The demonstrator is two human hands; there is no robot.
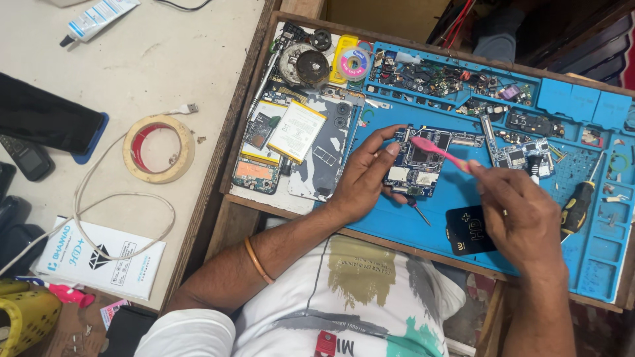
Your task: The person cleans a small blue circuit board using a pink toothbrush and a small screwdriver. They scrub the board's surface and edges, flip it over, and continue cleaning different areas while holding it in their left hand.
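Observation:
My left hand (362,175) grips a blue phone circuit board (417,173) by its left edge and lower corner, holding it just above a blue repair mat (456,198). My right hand (519,215) pinches the handle of a pink toothbrush (436,151), whose bristle head rests on the upper middle of the board. A second blue circuit board (522,157) lies on the mat to the right, beside the right hand's fingers.
An opened phone with a white battery (296,131) lies left of the mat. A black card (468,230) and a black-and-yellow screwdriver (578,206) rest on the mat. Small parts fill the mat's top compartments (450,78). A tape roll (159,148), white cable and white box (99,256) sit on the left table.

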